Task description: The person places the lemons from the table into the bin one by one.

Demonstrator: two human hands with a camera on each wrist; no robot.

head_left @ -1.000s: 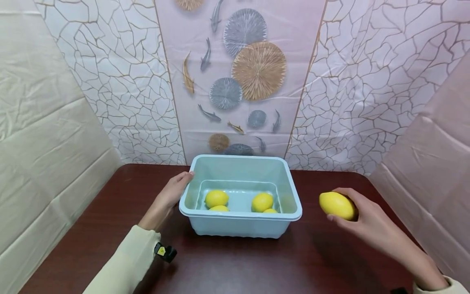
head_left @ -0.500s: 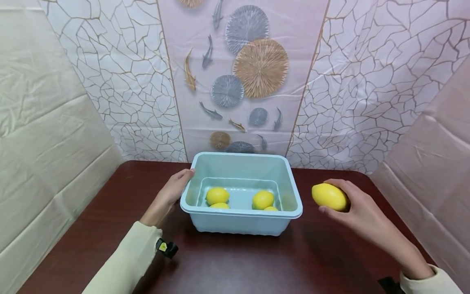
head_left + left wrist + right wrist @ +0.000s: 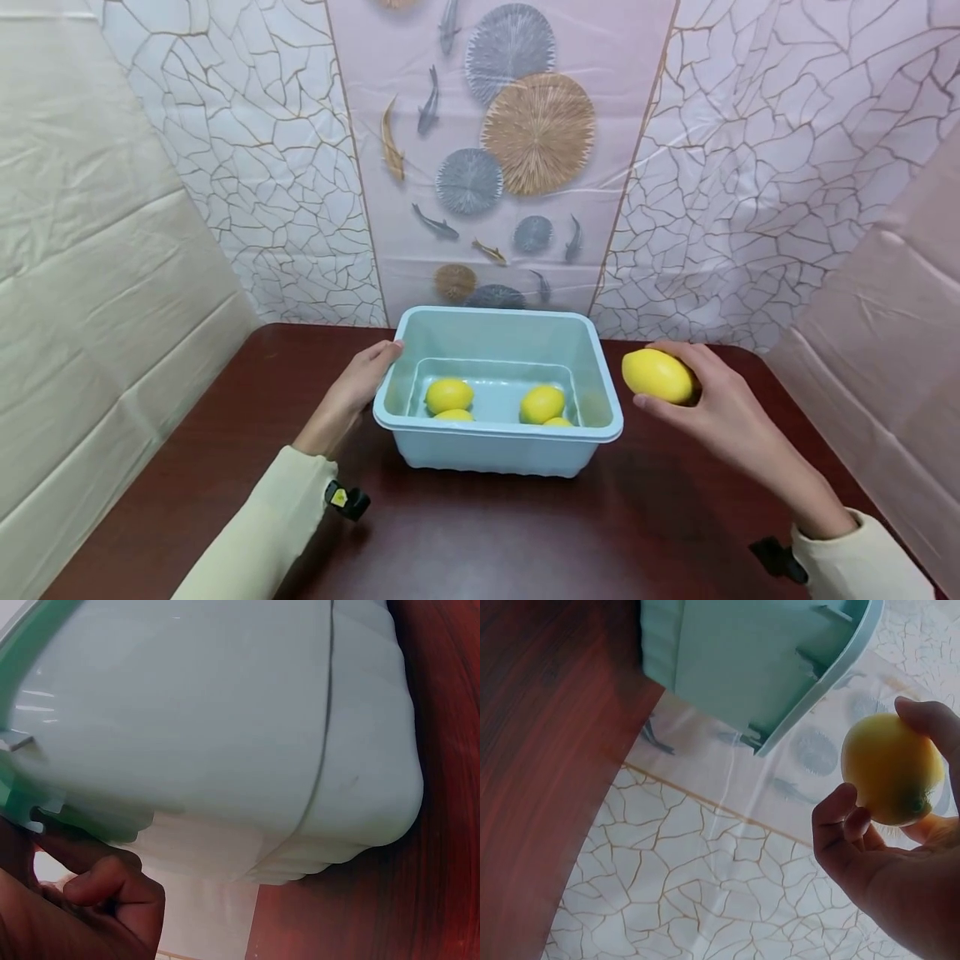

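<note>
A light blue plastic tub (image 3: 498, 454) stands upright on the table, with several yellow lemons (image 3: 542, 404) on its floor in a left and a right group. The front wall partly hides the nearer ones. My left hand (image 3: 352, 387) grips the tub's left rim; in the left wrist view its curled fingers (image 3: 120, 889) show below the tub's side wall (image 3: 195, 712). To the right of the tub, my right hand (image 3: 738, 417) holds a lemon (image 3: 656, 377) in the air between thumb and fingers. The right wrist view shows this lemon (image 3: 889, 765) apart from the tub.
The dark reddish-brown table (image 3: 480, 533) carries the tub near its back edge. A patterned cloth (image 3: 540, 133) hangs behind, and plain pale cloth walls (image 3: 112, 275) close in both sides. Black wrist straps (image 3: 347, 500) sit at the cream sleeves.
My right hand has carried its lemon leftward and a little higher in the view, nearer the tub. The left hand keeps its hold on the rim. The whole head view has shifted slightly.
</note>
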